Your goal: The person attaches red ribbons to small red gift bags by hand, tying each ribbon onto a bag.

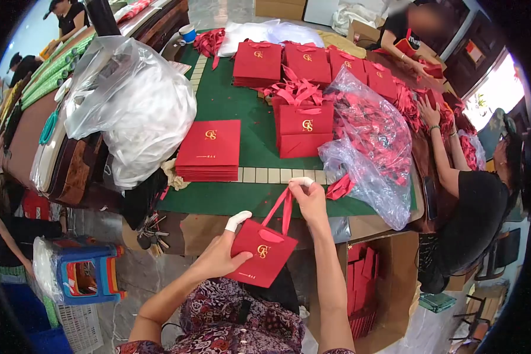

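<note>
A small red paper gift bag (262, 265) with gold lettering hangs tilted in front of my body, near the table's edge. My left hand (221, 253) grips its left side, thumb on the front, with a white cover on one finger. Above the bag, my right hand (308, 200) pinches the red ribbon handle (287, 211) and pulls it upward; a white cover wraps a fingertip there too. On the table, a flat stack of red bags (209, 150) lies left of my hands. Farther back stands a group of bags with ribbons (304, 127).
A clear plastic sack of red ribbons (374, 141) lies to the right, a bag of white material (138, 106) to the left. More bag stacks (258, 62) line the back. A cardboard box (389, 289) holds red bags below. Co-workers (472, 200) work at the right side.
</note>
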`<act>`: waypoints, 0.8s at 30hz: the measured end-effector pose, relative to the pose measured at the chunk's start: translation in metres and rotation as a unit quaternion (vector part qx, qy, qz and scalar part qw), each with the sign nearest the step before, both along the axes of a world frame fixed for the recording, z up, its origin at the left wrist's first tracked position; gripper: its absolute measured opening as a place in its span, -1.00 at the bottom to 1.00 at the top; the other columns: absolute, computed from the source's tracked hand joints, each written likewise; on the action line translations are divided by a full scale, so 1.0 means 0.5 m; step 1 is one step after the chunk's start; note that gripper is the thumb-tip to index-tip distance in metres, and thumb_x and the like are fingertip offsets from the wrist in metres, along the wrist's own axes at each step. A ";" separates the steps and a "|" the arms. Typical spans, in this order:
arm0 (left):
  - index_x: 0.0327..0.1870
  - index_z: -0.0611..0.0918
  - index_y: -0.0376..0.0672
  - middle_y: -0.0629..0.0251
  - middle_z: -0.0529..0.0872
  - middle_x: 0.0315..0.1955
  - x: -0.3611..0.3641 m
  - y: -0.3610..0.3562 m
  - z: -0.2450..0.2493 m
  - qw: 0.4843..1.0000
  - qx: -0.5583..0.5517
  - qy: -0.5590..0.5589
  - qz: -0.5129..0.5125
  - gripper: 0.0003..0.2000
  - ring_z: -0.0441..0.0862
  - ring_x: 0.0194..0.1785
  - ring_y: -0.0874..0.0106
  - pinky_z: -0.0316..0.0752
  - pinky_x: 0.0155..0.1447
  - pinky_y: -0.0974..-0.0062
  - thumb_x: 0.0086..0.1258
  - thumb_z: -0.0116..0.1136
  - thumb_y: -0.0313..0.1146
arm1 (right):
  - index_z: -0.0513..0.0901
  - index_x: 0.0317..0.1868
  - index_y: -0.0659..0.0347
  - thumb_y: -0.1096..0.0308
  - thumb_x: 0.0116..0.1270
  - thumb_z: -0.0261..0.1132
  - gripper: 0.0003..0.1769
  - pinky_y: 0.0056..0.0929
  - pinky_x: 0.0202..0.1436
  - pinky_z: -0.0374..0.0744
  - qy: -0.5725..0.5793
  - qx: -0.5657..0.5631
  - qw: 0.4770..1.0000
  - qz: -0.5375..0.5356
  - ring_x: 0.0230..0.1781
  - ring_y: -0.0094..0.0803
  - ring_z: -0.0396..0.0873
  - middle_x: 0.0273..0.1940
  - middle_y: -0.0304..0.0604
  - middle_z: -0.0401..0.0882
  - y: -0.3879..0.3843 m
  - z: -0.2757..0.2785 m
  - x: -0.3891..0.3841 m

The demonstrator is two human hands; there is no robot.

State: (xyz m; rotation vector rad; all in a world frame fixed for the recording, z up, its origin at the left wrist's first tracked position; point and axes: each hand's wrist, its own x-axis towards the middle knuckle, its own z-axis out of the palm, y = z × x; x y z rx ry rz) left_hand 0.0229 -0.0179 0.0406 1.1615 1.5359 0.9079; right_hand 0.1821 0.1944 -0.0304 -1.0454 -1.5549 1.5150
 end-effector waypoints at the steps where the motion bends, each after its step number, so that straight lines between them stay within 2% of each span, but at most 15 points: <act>1: 0.56 0.03 -0.10 -0.03 0.54 0.24 -0.004 -0.003 -0.006 1.000 0.000 0.001 0.001 -0.12 0.59 0.23 0.29 0.43 0.33 0.33 0.28 0.31 -0.61 | 0.71 -0.08 0.31 0.35 0.41 0.34 -0.80 -0.53 -0.33 0.47 -0.028 0.034 0.999 -0.008 -0.41 -0.63 0.48 -0.34 -0.35 0.64 -0.004 0.002 0.005; 5: 0.58 -0.01 -0.11 0.06 0.64 0.12 -0.034 0.001 -0.027 0.992 0.035 -0.079 0.094 -0.14 0.60 0.17 0.40 0.49 0.25 0.41 0.34 0.23 -0.69 | 0.63 0.14 0.24 0.30 0.35 0.41 -0.61 -0.39 -0.29 0.56 -0.153 0.235 0.955 -0.094 -0.32 -0.31 0.57 -0.10 -0.07 0.56 -0.077 0.079 0.016; 7: 0.58 0.00 -0.12 0.07 0.64 0.10 -0.050 0.011 -0.038 0.991 0.033 -0.076 0.108 -0.15 0.61 0.16 0.41 0.49 0.25 0.42 0.35 0.21 -0.69 | 0.64 0.13 0.22 0.37 0.27 0.46 -0.58 -0.44 -0.23 0.55 -0.199 0.241 0.950 -0.013 -0.20 -0.39 0.57 -0.10 -0.14 0.56 -0.130 0.128 0.032; 8: 0.56 0.05 -0.15 0.09 0.66 0.04 -0.056 0.018 -0.042 0.988 0.069 -0.061 0.124 -0.21 0.62 0.09 0.43 0.51 0.18 0.45 0.37 0.21 -0.65 | 0.66 0.10 0.21 0.32 0.21 0.53 -0.54 -0.46 -0.19 0.56 -0.136 0.170 0.976 0.035 -0.21 -0.39 0.56 -0.11 -0.16 0.56 -0.159 0.128 0.031; 10: 0.52 0.15 -0.20 0.14 0.69 -0.08 -0.060 0.035 -0.036 0.977 0.137 -0.031 0.157 -0.30 0.66 -0.04 0.48 0.55 0.03 0.51 0.40 0.21 -0.57 | 0.56 0.25 0.15 0.09 -0.02 0.68 -0.18 -0.35 -0.01 0.58 -0.139 0.122 0.966 0.179 -0.07 -0.30 0.58 -0.02 -0.11 0.53 -0.213 0.165 0.031; 11: 0.50 0.20 -0.21 0.14 0.65 -0.02 -0.054 0.042 -0.017 0.973 0.126 -0.068 0.179 -0.35 0.63 -0.01 0.48 0.55 0.04 0.51 0.42 0.18 -0.56 | 0.41 0.40 0.13 0.04 -0.07 0.70 0.03 -0.28 0.09 0.56 -0.139 0.210 0.947 0.201 0.03 -0.15 0.56 0.06 -0.04 0.48 -0.238 0.167 0.023; 12: 0.50 0.20 -0.21 0.14 0.65 -0.02 -0.050 0.050 -0.008 0.974 0.128 -0.070 0.176 -0.35 0.63 -0.01 0.48 0.55 0.04 0.51 0.42 0.18 -0.56 | 0.30 0.47 0.16 0.03 -0.06 0.69 0.12 -0.22 0.15 0.55 -0.192 0.212 0.935 0.210 0.10 -0.03 0.53 0.12 0.02 0.44 -0.263 0.170 0.012; 14: 0.51 0.20 -0.19 0.12 0.63 0.02 -0.044 0.063 0.008 0.971 0.181 -0.047 0.147 -0.36 0.62 0.02 0.46 0.54 0.06 0.50 0.44 0.18 -0.53 | 0.27 0.47 0.22 0.09 0.02 0.65 0.07 -0.20 0.15 0.56 -0.202 0.234 0.935 0.171 0.09 -0.01 0.56 0.15 0.05 0.42 -0.293 0.148 -0.013; 15: 0.48 0.27 -0.19 0.12 0.62 0.04 -0.030 0.061 0.052 0.975 0.113 -0.108 0.159 -0.39 0.60 0.04 0.44 0.53 0.06 0.49 0.44 0.22 -0.47 | 0.30 0.44 0.25 0.23 0.18 0.56 -0.11 -0.24 0.16 0.57 -0.205 0.188 0.947 0.162 0.10 -0.01 0.59 0.13 0.06 0.45 -0.302 0.142 -0.019; 16: 0.48 0.27 -0.19 0.12 0.62 0.04 -0.026 0.062 0.065 0.975 0.115 -0.109 0.157 -0.39 0.60 0.04 0.44 0.53 0.06 0.49 0.44 0.22 -0.47 | 0.30 0.44 0.25 0.23 0.18 0.56 -0.11 -0.24 0.16 0.57 -0.205 0.189 0.947 0.161 0.10 -0.01 0.59 0.13 0.06 0.45 -0.309 0.130 -0.022; 18: 0.44 0.34 -0.20 0.18 0.56 0.17 -0.022 0.063 0.076 0.991 0.094 -0.049 0.077 -0.42 0.54 0.13 0.48 0.44 0.19 0.51 0.42 0.23 -0.47 | 0.33 0.40 0.26 0.32 0.28 0.45 -0.27 -0.18 0.06 0.61 -0.052 0.091 0.988 0.110 0.03 0.11 0.60 0.09 0.09 0.48 -0.318 0.091 -0.028; 19: 0.37 0.44 -0.21 0.22 0.58 0.12 -0.016 0.067 0.064 0.990 0.125 0.005 0.067 -0.47 0.55 0.07 0.46 0.45 0.16 0.50 0.37 0.28 -0.43 | 0.39 0.34 0.30 0.42 0.34 0.38 -0.41 -0.29 0.02 0.62 0.007 0.128 0.988 0.085 -0.02 -0.10 0.67 0.07 0.04 0.56 -0.321 0.065 -0.034; 20: 0.32 0.50 -0.19 0.14 0.59 0.10 -0.008 0.069 0.064 0.982 0.153 0.101 0.049 -0.46 0.57 0.08 0.28 0.46 0.20 0.37 0.31 0.36 -0.36 | 0.39 0.34 0.30 0.42 0.34 0.38 -0.41 -0.29 0.02 0.62 0.007 0.128 0.988 0.084 -0.02 -0.10 0.67 0.07 0.04 0.56 -0.326 0.044 -0.029; 22: 0.29 0.53 -0.18 0.03 0.59 0.08 0.003 0.069 0.032 0.946 0.176 0.273 0.004 -0.43 0.52 0.13 0.06 0.43 0.25 0.21 0.24 0.42 -0.28 | 0.44 0.30 0.31 0.48 0.39 0.33 -0.50 -0.37 0.02 0.61 0.108 -0.085 0.989 0.062 -0.05 -0.35 0.65 0.09 -0.04 0.59 -0.333 0.023 -0.021; 24: 0.22 0.58 -0.19 -0.01 0.57 0.08 0.017 0.064 -0.018 0.944 0.182 0.274 0.000 -0.44 0.46 0.18 -0.03 0.39 0.30 0.13 0.20 0.45 -0.23 | 0.47 0.27 0.32 0.49 0.43 0.29 -0.57 -0.43 -0.02 0.62 0.057 -0.069 0.994 0.064 -0.09 -0.48 0.63 0.00 -0.12 0.65 -0.320 0.016 0.011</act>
